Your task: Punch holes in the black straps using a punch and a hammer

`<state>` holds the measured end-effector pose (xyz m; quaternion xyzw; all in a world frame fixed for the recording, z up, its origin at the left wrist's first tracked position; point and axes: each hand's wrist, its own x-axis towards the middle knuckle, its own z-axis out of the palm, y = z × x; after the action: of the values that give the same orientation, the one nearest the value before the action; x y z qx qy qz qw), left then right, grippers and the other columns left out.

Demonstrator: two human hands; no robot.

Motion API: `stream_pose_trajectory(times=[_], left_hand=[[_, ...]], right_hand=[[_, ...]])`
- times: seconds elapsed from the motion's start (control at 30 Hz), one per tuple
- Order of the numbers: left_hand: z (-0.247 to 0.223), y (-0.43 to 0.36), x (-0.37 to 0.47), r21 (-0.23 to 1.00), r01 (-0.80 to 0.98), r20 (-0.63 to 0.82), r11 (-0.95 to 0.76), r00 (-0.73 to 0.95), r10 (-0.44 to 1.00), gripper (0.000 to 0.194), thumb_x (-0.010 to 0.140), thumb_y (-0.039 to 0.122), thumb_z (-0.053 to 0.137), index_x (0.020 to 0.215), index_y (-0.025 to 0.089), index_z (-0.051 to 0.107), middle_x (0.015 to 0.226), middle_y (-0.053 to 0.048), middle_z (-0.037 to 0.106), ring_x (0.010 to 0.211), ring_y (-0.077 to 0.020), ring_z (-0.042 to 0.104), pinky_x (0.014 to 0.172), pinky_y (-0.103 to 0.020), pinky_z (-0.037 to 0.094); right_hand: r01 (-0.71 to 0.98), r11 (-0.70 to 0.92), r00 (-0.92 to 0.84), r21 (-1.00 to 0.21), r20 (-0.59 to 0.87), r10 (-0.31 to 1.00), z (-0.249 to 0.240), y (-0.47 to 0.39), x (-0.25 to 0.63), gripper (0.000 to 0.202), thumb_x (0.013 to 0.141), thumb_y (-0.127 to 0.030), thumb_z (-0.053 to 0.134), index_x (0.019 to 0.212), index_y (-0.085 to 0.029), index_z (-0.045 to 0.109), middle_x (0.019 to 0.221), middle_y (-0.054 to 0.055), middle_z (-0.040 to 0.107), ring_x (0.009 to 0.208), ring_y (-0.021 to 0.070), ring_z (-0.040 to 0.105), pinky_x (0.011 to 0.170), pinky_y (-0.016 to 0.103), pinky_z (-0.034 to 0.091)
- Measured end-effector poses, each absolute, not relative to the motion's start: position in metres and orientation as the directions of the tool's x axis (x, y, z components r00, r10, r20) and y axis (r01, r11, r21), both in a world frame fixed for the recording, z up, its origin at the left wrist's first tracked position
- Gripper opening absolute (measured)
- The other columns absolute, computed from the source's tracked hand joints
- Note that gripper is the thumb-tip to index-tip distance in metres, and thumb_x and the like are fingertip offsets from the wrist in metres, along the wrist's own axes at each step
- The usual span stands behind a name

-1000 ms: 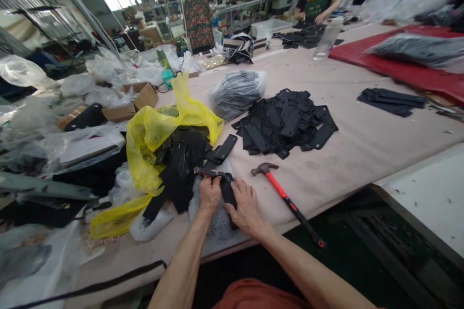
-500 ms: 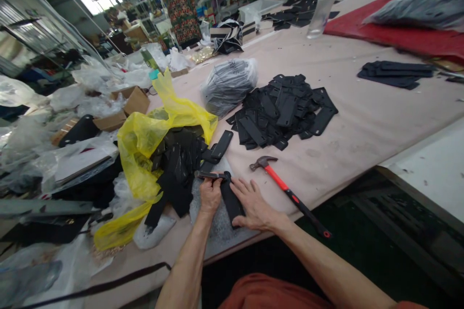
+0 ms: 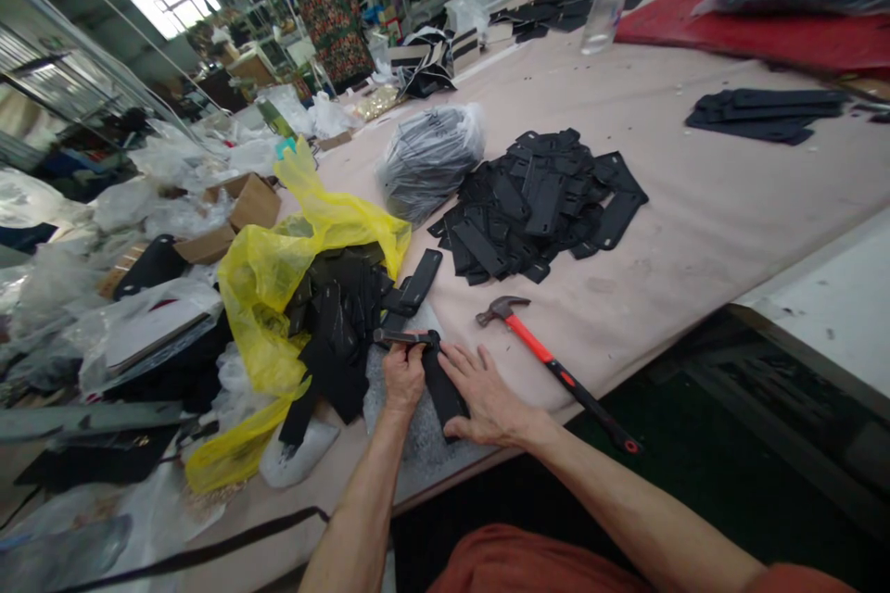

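My left hand (image 3: 404, 377) is closed around a dark metal hand tool (image 3: 403, 336), bar-shaped and lying crosswise; its exact kind does not show. The tool's right end rests at the upper end of a black flat strip (image 3: 439, 394). My right hand (image 3: 487, 397) lies flat along that strip's right side, fingers stretched out and partly covering it. Beneath is a grey, speckled slab (image 3: 419, 445) at the table edge. To the right lies a claw hammer (image 3: 546, 357) with a red and black handle, untouched, its end past the table edge.
A heap of black strips (image 3: 539, 199) lies ahead, beside a grey plastic-wrapped bundle (image 3: 431, 157). At left, a yellow bag (image 3: 257, 296) spills black pieces. Farther off stand a clear bottle (image 3: 608, 5), a red sheet (image 3: 702, 5) and a stack of strips (image 3: 761, 114). Other people are in the background.
The camera view has shifted slightly. Both hands, the metal tool and the black strip keep the same arrangement, and the hammer has not moved.
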<state>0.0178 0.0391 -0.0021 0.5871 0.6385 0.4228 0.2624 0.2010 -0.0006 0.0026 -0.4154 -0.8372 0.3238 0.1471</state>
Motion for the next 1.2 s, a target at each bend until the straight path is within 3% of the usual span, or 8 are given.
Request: stream_pose_trajectory(times=[0.3,0.83,0.93,1.03,1.13,1.2], left_hand=[[-0.001,0.039,0.025,0.803,0.595,0.163,0.001,-0.221,0.961,0.02,0.088,0.029,0.053,0.096,0.026,0.07,0.1,-0.006,0.074,0.098,-0.0243,0.067,0.092,-0.037,0.05],[-0.004,0.043,0.028,0.732,0.68,0.2,-0.046,-0.15,0.968,0.019,0.085,0.024,0.053,0.096,0.024,0.069,0.101,-0.009,0.074,0.102,-0.0261,0.066,0.096,-0.04,0.049],[-0.005,0.044,0.027,0.707,0.704,0.214,-0.067,-0.122,0.969,0.018,0.085,0.024,0.053,0.095,0.024,0.068,0.101,-0.009,0.073,0.1,-0.0271,0.067,0.094,-0.04,0.049],[-0.006,0.045,0.025,0.68,0.729,0.214,-0.076,-0.098,0.972,0.017,0.084,0.022,0.055,0.095,0.024,0.068,0.096,-0.009,0.073,0.095,-0.0277,0.067,0.09,-0.039,0.05],[-0.007,0.046,0.025,0.66,0.747,0.218,-0.075,-0.095,0.971,0.016,0.083,0.022,0.055,0.094,0.023,0.067,0.093,-0.009,0.073,0.09,-0.0273,0.068,0.086,-0.038,0.05],[-0.008,0.046,0.025,0.658,0.75,0.224,-0.073,-0.103,0.969,0.015,0.083,0.023,0.056,0.093,0.023,0.067,0.09,-0.009,0.072,0.087,-0.0271,0.068,0.085,-0.037,0.05]], right_hand=[[0.608,0.431,-0.586,-0.667,-0.01,0.81,-0.001,-0.003,0.196,0.105,0.07,-0.048,0.071,0.155,-0.015,0.017,0.161,0.018,0.013,0.146,0.0359,0.012,0.114,0.063,0.004],[0.595,0.422,-0.572,-0.684,0.009,0.82,-0.002,-0.005,0.195,0.103,0.071,-0.05,0.071,0.154,-0.014,0.022,0.16,0.018,0.017,0.146,0.0352,0.015,0.114,0.063,0.005],[0.547,0.429,-0.567,-0.719,0.06,0.822,0.003,-0.004,0.204,0.086,0.077,-0.052,0.066,0.149,-0.018,0.033,0.156,0.017,0.029,0.143,0.0343,0.024,0.113,0.062,0.014],[0.592,0.358,-0.361,-0.722,0.159,0.919,0.009,-0.003,0.229,0.057,0.085,-0.039,0.059,0.137,-0.019,0.049,0.143,0.015,0.047,0.133,0.0315,0.039,0.11,0.053,0.029],[0.773,0.179,-0.113,-0.609,0.144,0.983,0.009,-0.004,0.267,0.045,0.084,-0.027,0.058,0.128,-0.016,0.054,0.125,0.016,0.055,0.116,0.0322,0.05,0.099,0.047,0.039],[0.873,0.087,-0.071,-0.48,0.051,0.996,0.007,-0.005,0.291,0.038,0.083,-0.025,0.059,0.119,-0.015,0.056,0.112,0.016,0.058,0.103,0.0316,0.054,0.088,0.044,0.044]])
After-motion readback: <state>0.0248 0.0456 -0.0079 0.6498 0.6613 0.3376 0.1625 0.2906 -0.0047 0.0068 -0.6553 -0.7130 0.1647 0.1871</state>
